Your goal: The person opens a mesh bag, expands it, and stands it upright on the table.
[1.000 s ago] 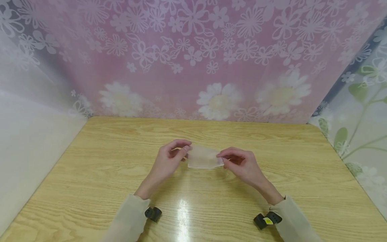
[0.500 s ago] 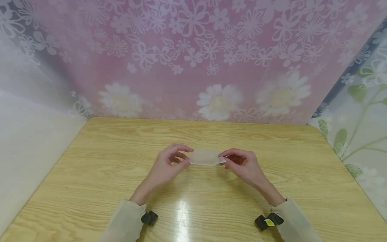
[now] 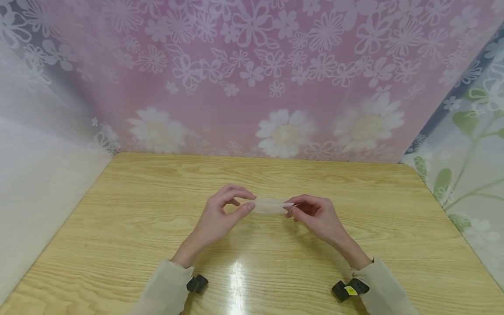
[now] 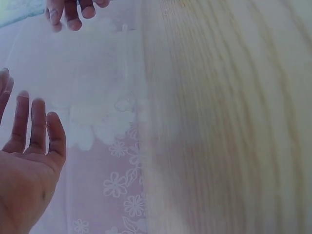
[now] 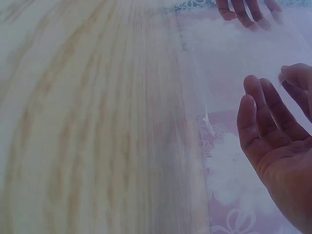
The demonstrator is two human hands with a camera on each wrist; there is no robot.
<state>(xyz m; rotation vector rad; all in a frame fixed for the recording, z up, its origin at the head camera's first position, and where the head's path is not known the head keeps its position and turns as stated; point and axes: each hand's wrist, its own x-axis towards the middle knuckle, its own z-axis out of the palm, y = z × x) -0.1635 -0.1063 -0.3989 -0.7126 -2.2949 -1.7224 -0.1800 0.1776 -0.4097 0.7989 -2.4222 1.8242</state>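
A thin, translucent plastic sheet stretches between my two hands above the table, seen nearly edge-on in the head view. My left hand pinches its left end between thumb and fingertips. At the opposite end, the thumb and index finger of my right hand pinch it. In the left wrist view, the palm and fingers of the left hand show, with the right fingertips at the top. The right wrist view shows the right hand likewise, and a loose edge of the see-through sheet hanging beside it.
A wood-grain table lies beneath both hands. Behind it hangs a pink floral curtain, with pale cloth at the left and leaf-patterned cloth at the right. Black wrist cameras sit at the sleeve cuffs.
The sheet has tilted from showing its broad face to a narrow strip. My left hand has shifted its hold and moved slightly right; the right hand has barely moved.
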